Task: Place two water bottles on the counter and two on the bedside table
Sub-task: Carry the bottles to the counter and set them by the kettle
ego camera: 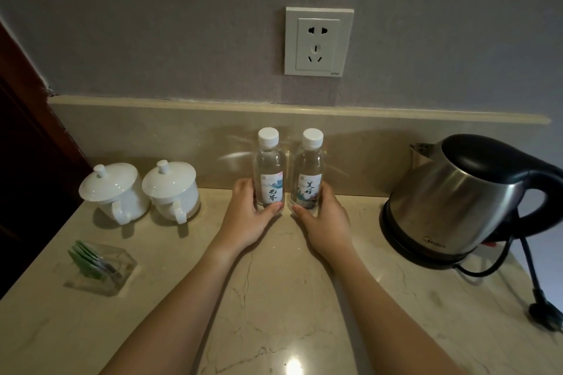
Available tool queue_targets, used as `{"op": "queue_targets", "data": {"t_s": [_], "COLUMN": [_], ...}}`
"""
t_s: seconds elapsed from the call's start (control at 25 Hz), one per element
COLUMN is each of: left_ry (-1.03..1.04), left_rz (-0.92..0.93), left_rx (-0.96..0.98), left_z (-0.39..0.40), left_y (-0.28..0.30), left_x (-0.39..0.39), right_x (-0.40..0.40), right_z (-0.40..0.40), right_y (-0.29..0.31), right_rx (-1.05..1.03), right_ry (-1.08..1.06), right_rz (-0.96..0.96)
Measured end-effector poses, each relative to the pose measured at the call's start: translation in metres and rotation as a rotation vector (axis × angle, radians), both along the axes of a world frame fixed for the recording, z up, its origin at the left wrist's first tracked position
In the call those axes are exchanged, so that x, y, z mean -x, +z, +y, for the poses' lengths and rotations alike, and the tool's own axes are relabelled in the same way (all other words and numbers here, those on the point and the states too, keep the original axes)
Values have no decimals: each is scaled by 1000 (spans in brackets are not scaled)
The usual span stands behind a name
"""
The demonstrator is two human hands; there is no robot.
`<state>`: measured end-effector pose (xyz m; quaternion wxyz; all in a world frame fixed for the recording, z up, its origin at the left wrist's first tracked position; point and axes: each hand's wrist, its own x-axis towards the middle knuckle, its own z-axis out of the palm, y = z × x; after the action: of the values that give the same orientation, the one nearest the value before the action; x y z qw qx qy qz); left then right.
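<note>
Both forearms bare and stretched forward, converging, left hand (248, 216) curled in a grip, right hand (324, 218) likewise, thumbs nearly meeting

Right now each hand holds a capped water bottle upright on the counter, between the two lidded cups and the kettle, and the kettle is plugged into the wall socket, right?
Not quite. The head view shows the wall socket empty; the kettle's plug lies loose on the counter. The rest holds.

Grey wall (152, 24), perhaps dark wooden panel (21, 137)
</note>
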<state>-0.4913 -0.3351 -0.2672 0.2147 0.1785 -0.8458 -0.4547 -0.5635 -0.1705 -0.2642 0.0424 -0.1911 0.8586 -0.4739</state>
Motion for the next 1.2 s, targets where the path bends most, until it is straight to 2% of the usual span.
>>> {"op": "queue_targets", "data": {"t_s": [0.12, 0.44, 0.72, 0.84, 0.96, 1.04, 1.2], "left_ry": [-3, -11, 20, 122, 266, 348, 641], "left_rz": [9, 61, 0, 0, 102, 165, 282], "left_rx": [27, -88, -75, -141, -33, 93, 302], "left_z": [0, -2, 2, 13, 27, 27, -4], "left_y": [0, -3, 1, 5, 24, 42, 81], "left_x": [1, -1, -4, -29, -85, -132, -250], "right_x": [-1, -3, 2, -12, -69, -114, -189], "right_z": [-1, 0, -2, 3, -1, -16, -80], "right_y": [1, 3, 0, 7, 0, 4, 47], "right_rx": [-13, -6, 16, 161, 274, 260, 234], "right_ry": [-3, -14, 22, -38, -114, 74, 571], "right_rz": [0, 6, -5, -129, -308, -382, -353]}}
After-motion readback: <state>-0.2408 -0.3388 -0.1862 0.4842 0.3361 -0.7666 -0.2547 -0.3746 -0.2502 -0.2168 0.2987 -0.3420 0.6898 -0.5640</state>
